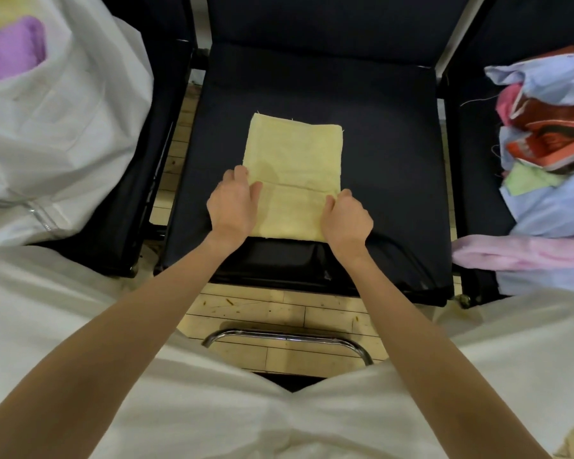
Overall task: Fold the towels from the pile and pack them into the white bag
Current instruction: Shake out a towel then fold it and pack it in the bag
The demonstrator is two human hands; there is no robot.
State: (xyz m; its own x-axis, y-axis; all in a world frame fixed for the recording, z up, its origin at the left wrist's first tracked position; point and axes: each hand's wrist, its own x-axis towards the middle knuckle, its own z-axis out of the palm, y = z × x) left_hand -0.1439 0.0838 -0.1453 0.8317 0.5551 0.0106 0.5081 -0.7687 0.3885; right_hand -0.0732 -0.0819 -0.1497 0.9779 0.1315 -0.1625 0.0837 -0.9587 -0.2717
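Observation:
A pale yellow towel (294, 160) lies flat on the dark seat of the middle chair (378, 127), with its near part folded over. My left hand (233, 202) grips the towel's left edge at the fold. At the right edge, my right hand (345, 220) pinches the folded layer. The white bag (57, 120) stands open on the chair to the left, with a purple towel (10, 48) and a yellow one inside. The pile of towels (550, 144) sits on the chair to the right, in blue, orange, pink and green.
A pink towel (524, 253) hangs off the front of the right chair. A chrome bar (289, 337) of my own seat is low between my knees, above the wooden floor (279, 309). White cloth covers my lap.

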